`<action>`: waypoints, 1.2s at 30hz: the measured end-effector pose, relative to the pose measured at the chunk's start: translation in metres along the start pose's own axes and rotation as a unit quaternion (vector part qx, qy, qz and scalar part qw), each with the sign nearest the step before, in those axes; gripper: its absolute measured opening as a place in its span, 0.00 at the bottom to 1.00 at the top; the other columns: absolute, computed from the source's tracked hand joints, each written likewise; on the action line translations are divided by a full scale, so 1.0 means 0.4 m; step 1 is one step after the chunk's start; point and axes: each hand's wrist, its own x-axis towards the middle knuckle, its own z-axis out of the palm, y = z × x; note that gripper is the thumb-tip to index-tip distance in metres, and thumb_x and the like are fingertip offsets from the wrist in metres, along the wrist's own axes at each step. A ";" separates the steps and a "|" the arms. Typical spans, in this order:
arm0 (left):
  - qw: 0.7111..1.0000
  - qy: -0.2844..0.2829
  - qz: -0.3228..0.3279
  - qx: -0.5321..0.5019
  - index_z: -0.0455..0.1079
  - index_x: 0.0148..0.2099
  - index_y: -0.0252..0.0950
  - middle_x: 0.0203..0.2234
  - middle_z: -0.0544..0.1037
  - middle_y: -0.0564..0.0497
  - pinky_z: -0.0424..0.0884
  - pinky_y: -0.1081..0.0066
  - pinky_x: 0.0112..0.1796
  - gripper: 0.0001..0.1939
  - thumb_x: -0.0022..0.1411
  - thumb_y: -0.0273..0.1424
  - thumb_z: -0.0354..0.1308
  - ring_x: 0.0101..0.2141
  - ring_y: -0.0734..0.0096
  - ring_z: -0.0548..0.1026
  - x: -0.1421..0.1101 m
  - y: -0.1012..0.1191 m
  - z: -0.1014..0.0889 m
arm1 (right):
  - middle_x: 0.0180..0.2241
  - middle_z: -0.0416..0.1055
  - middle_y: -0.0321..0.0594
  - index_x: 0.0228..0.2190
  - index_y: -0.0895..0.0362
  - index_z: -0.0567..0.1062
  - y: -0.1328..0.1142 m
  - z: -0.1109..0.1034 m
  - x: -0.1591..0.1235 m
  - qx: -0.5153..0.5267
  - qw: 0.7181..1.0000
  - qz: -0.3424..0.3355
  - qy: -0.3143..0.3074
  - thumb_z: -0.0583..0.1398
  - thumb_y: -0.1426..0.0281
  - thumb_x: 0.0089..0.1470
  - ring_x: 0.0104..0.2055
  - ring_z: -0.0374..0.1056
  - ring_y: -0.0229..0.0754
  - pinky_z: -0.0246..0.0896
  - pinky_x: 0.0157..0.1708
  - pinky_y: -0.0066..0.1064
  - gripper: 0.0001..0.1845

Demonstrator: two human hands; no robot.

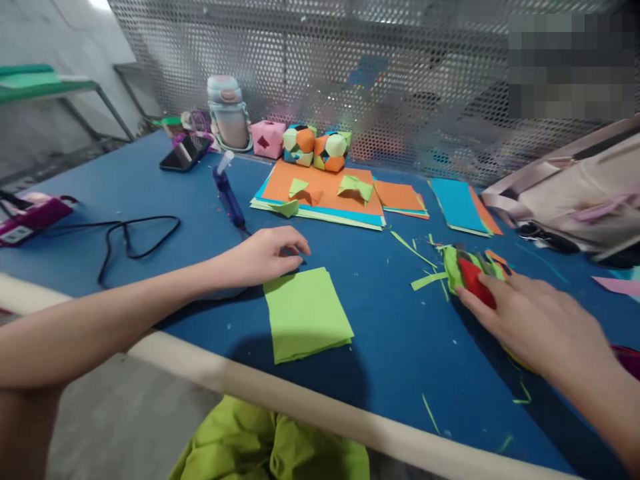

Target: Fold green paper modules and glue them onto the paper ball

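Observation:
My left hand (273, 257) rests on the blue table with its fingers loosely curled and apart, holding nothing. Just below its fingertips lies a small stack of lime-green square paper (310, 317). At the right, my right hand (537, 320) bends over a green and red pouch (453, 267), its thumb and fingers closed about the red part. The hand covers much of the pouch, so its contents are hard to make out. Thin green paper strips (430, 280) lie beside it.
A blue glue gun (229, 197) with a cord stands left of centre. Behind are coloured paper sheets (325, 183), folded paper cubes (300, 143), a bottle (229, 113) and a phone (185, 153). A bag (575, 180) sits at right; a perforated metal screen (310, 60) edges the back.

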 end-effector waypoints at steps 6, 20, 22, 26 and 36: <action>0.993 -0.085 0.028 0.074 0.65 0.50 0.34 0.43 0.71 0.46 0.66 0.68 0.45 0.18 0.56 0.29 0.53 0.43 0.65 0.71 -0.038 0.018 -0.002 | 0.38 0.72 0.54 0.45 0.61 0.70 -0.120 -0.138 0.024 0.198 0.977 -0.015 0.077 0.46 0.54 0.58 0.41 0.69 0.54 0.63 0.38 0.42 0.27; 0.994 -0.104 0.044 0.004 0.63 0.53 0.34 0.35 0.72 0.51 0.67 0.71 0.39 0.27 0.49 0.21 0.52 0.36 0.70 0.71 -0.038 0.023 0.037 | 0.45 0.68 0.45 0.53 0.58 0.63 -0.360 -0.172 0.082 0.561 0.813 -0.088 -0.131 0.58 0.67 0.50 0.36 0.66 0.42 0.63 0.37 0.35 0.28; 0.994 -0.096 0.055 -0.015 0.62 0.53 0.34 0.37 0.72 0.49 0.67 0.71 0.40 0.26 0.49 0.20 0.51 0.37 0.70 0.70 -0.036 0.024 0.045 | 0.41 0.70 0.42 0.51 0.57 0.65 -0.356 -0.172 0.082 0.567 0.806 -0.089 -0.147 0.57 0.70 0.49 0.33 0.65 0.40 0.61 0.33 0.32 0.26; 0.996 -0.075 0.051 0.008 0.62 0.54 0.35 0.40 0.71 0.47 0.66 0.68 0.41 0.26 0.51 0.25 0.55 0.40 0.67 0.70 -0.038 0.027 0.037 | 0.32 0.70 0.38 0.45 0.55 0.69 -0.353 -0.173 0.078 0.554 0.810 -0.116 -0.152 0.57 0.71 0.50 0.32 0.64 0.40 0.56 0.31 0.31 0.19; 0.986 -0.113 -0.006 0.119 0.65 0.49 0.33 0.40 0.71 0.45 0.65 0.69 0.38 0.22 0.54 0.38 0.57 0.39 0.62 0.71 -0.050 0.032 0.008 | 0.25 0.64 0.34 0.22 0.56 0.67 -0.356 -0.162 0.074 0.591 0.799 -0.081 -0.076 0.56 0.70 0.51 0.28 0.61 0.37 0.53 0.30 0.30 0.07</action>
